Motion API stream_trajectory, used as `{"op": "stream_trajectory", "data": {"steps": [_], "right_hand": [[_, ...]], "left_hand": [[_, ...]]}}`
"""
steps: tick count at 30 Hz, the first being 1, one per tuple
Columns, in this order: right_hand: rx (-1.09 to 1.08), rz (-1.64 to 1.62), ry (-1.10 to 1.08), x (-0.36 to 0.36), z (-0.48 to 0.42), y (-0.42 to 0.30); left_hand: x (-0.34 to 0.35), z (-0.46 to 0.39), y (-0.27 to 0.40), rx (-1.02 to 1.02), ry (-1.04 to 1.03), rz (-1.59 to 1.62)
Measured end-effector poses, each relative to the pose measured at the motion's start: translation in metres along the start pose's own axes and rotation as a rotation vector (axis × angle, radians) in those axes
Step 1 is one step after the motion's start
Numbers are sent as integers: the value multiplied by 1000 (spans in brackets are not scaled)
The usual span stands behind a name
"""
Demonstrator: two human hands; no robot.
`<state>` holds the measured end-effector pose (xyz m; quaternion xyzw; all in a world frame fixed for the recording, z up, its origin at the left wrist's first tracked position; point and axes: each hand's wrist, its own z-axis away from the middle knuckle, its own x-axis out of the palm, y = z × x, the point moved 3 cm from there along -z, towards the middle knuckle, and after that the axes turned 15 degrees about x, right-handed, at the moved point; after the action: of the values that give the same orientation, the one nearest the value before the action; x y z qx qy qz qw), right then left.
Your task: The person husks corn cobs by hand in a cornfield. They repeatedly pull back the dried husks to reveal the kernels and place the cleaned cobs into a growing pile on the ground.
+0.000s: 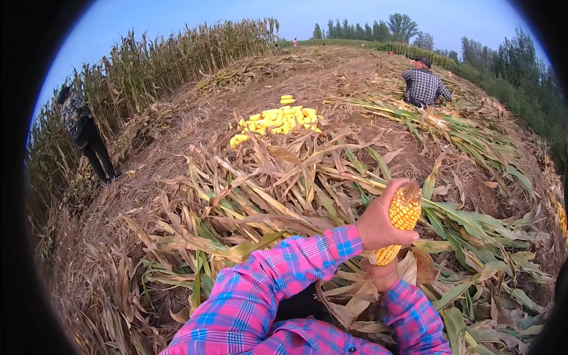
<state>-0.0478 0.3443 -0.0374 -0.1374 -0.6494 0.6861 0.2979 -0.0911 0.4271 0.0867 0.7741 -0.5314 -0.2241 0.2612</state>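
Observation:
My left hand [380, 222] is wrapped around a bare yellow ear of corn [406, 208], thumb across its near side. The ear stands nearly upright, with its dry brown tip at the top. Below it, my right hand [382, 273] grips the ear's lower end, partly hidden behind the cob and my left wrist. Dry, papery husk leaves [410, 268] hang beside my right hand. Both forearms are in pink and blue plaid sleeves. Cut corn stalks [266, 199] with dry and green leaves lie under and around my hands.
Husked ears form a pile [279, 120] on the ground ahead. A person in a checked shirt [424, 86] sits among cut stalks at the far right. Another person [86, 128] stands at the left, beside standing corn [177, 62]. More stalks [470, 133] lie at the right.

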Motion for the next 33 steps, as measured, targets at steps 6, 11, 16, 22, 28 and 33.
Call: {"op": "stream_trajectory", "data": {"steps": [6, 11, 16, 22, 28, 33], "right_hand": [[-107, 508, -283, 18, 2, 58], [-20, 942, -400, 19, 11, 79], [-398, 555, 253, -18, -11, -6], [-258, 798, 385, -16, 1, -29], [-191, 613, 274, -2, 6, 9], [38, -58, -233, 8, -6, 3]], "left_hand": [[63, 19, -4, 71, -757, -312], [30, 18, -13, 98, -682, -65], [-67, 13, -56, -247, 442, 451], [-93, 28, -98, -520, 630, 558], [-102, 25, -100, -423, 424, 422], [-79, 4, -31, -82, 252, 380]]}}
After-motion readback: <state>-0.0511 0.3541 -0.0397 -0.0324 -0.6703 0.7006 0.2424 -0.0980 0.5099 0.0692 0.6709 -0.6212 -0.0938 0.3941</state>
